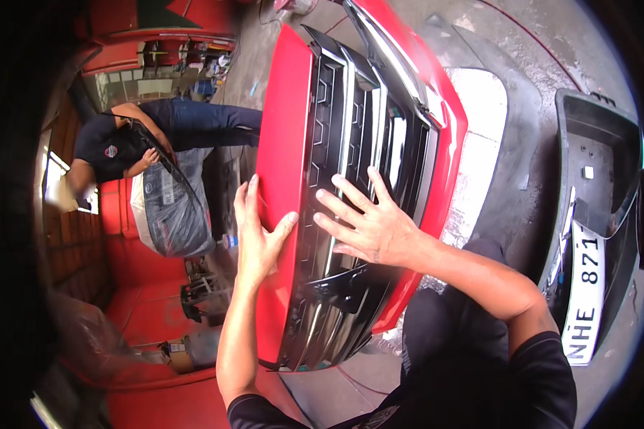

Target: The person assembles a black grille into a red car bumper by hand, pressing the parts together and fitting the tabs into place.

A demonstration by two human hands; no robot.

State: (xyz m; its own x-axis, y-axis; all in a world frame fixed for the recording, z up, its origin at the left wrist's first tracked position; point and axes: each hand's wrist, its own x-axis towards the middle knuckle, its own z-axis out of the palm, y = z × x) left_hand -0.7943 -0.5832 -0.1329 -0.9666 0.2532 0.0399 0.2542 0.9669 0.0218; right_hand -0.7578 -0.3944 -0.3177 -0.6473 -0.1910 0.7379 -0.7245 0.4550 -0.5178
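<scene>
A red car bumper (283,136) stands in front of me, fitted with a black grille (322,154) that carries chrome strips (350,93). My left hand (256,232) is at the red panel on the left, its fingers stretched out and thumb apart, pointing at the grille's edge. Across the middle of the grille lies my right hand (371,222), open, fingers spread over the black and chrome bars. Neither hand is closed round anything. What lies beneath the right palm is hidden.
To the left a person (125,143) in dark clothes holds a long black part (166,159) beside a plastic-wrapped object (172,207). A dark grey panel (511,136) lies right of the bumper. Farther right is a black part (594,154) with a white licence plate (585,297). A hose (533,36) crosses the floor.
</scene>
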